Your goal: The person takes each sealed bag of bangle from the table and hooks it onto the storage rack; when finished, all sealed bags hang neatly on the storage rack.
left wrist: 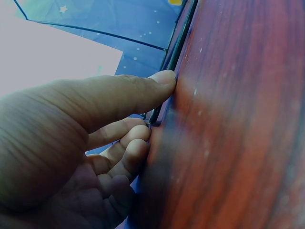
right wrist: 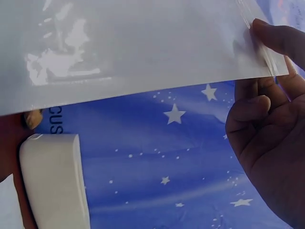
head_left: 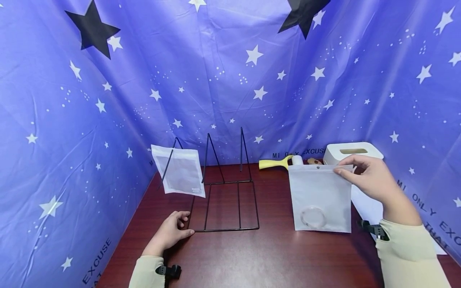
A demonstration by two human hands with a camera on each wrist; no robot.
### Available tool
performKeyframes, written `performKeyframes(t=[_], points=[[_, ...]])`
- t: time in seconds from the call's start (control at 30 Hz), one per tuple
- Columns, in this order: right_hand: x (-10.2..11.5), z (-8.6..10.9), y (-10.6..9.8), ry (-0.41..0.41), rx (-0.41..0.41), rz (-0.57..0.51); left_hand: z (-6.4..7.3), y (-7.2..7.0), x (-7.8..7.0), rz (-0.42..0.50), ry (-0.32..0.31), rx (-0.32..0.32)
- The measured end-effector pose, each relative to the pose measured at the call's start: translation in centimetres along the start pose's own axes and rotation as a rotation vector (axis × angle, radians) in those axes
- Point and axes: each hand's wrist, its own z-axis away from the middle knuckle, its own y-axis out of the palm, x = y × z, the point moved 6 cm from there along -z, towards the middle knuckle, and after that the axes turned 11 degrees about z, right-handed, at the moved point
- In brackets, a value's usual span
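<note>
My right hand (head_left: 374, 178) pinches a white frosted zip bag (head_left: 320, 188) by its top right corner, thumb in front and fingers behind. The bag hangs upright at the right, and a pale ring-shaped thing (head_left: 303, 218) shows through its lower part. My left hand (head_left: 168, 233) holds the front left corner of a black wire rack (head_left: 223, 230); the thumb (left wrist: 164, 77) touches the wire, with the other fingers curled on its far side. Another white bag (head_left: 181, 170) stands tilted in the rack's leftmost slot, with a small printed label low on its right.
Behind the held bag lie a yellow-handled lint roller (head_left: 273, 164) and a small brown thing (head_left: 314, 161). A white tissue box (head_left: 372, 151) stands at the back right, with white paper (head_left: 371, 204) in front of it. A starry blue curtain (head_left: 230, 80) encloses the dark red table (head_left: 245, 256).
</note>
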Motion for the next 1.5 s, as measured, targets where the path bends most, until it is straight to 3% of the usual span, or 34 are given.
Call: performKeyframes(t=[0.53,0.93,1.27,1.5], points=[[1.5,0.2,-1.2,-0.006,-0.135,0.0,0.1,0.1,0.3,0.019,-0.014,-0.008],[2.1,0.4,-2.0,0.04,-0.208,-0.004,-0.3,0.0,-0.3,0.013,0.011,-0.005],[4.0,0.6,-2.2,-0.02,-0.29,-0.118,-0.1,-0.1,-0.2,0.017,0.03,-0.005],[4.8,0.8,-2.1,-0.046,-0.31,-0.166,-0.1,0.2,0.5,0.016,-0.016,0.004]])
